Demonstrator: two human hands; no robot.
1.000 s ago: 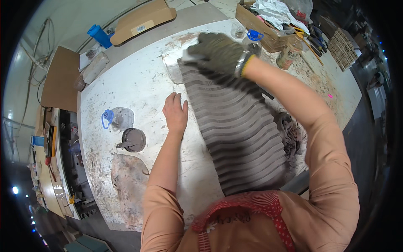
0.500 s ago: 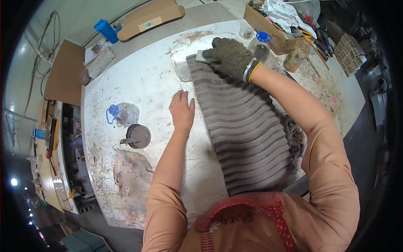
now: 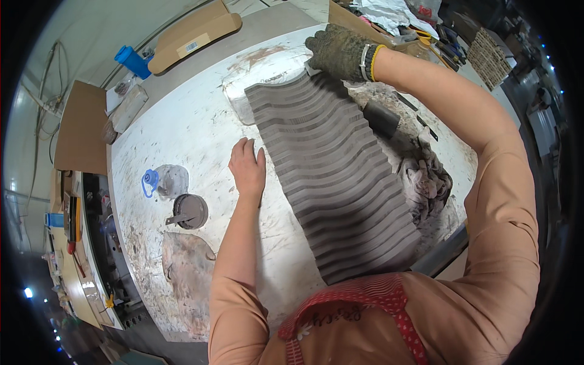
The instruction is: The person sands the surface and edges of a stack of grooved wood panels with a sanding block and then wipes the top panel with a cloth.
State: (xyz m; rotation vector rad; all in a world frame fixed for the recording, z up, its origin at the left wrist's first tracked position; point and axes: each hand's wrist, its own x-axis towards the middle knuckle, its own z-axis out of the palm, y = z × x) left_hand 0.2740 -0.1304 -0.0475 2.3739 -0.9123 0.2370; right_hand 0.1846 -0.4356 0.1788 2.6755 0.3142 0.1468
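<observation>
A dark grey sheet (image 3: 328, 176) with wavy crosswise ridges stretches from near my apron to the far part of the table. My right hand (image 3: 340, 53), in a dirty dark knitted glove, is closed at the sheet's far right corner. Beneath its fingers a pale edge of a flat grey block (image 3: 312, 69) peeks out; most of it is hidden by the glove. Bare and palm down, my left hand (image 3: 247, 165) lies on the white table (image 3: 213, 134), fingers stretched out, left of the sheet and apart from it.
At left are a clear bottle with a blue cap (image 3: 173, 180), a round tub of grey paste (image 3: 192, 212) with a flat tool, and a stained cloth (image 3: 188, 274). A crumpled rag (image 3: 426, 185) and a dark cylinder (image 3: 381, 118) lie right of the sheet. Cardboard (image 3: 194, 36) stands at the back.
My right hand has moved with the grey block from the sheet's far left corner to its far right corner. The view has shifted somewhat; my left hand stays on the table.
</observation>
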